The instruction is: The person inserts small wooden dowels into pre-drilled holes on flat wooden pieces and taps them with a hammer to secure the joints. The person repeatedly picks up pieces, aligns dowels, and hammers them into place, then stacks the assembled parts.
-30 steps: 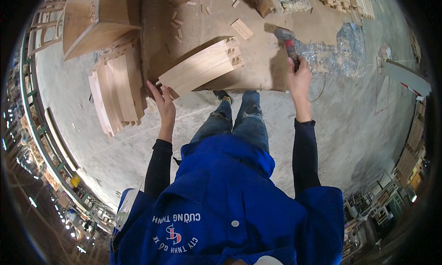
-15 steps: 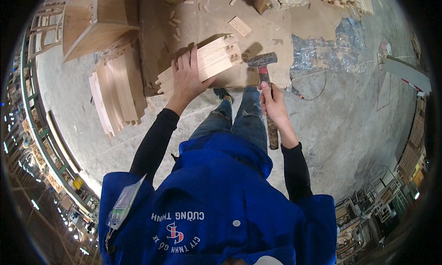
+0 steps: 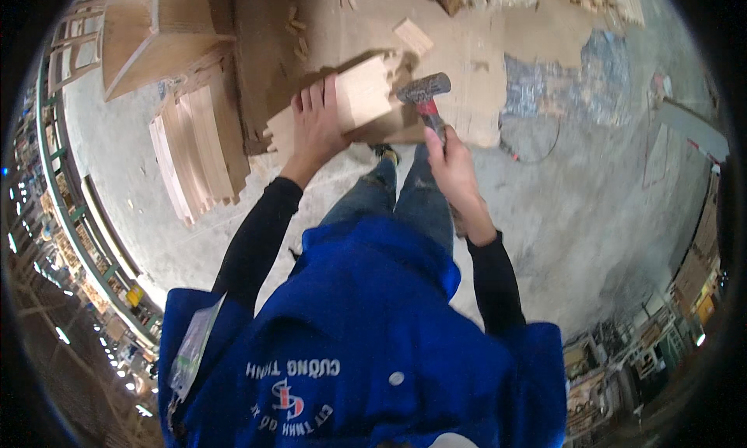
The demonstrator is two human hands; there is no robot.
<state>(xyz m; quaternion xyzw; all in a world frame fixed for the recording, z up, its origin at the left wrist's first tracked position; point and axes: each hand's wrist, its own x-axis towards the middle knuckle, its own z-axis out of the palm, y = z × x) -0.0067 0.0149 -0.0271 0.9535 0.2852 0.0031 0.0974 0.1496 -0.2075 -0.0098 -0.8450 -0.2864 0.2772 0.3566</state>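
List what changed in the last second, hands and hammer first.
The right hand brought the hammer in from the far right; its head now sits by the end of the wooden piece. The left hand moved from that piece's near corner up onto its top face and lies flat there. The stack of boards on the left and the plywood sheet stayed put.

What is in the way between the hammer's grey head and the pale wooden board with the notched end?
Nothing visible. The red-handled hammer, gripped by the right hand, has its grey head right beside the pale notched wooden board. The left hand lies flat on the board's other side, away from the hammer head.
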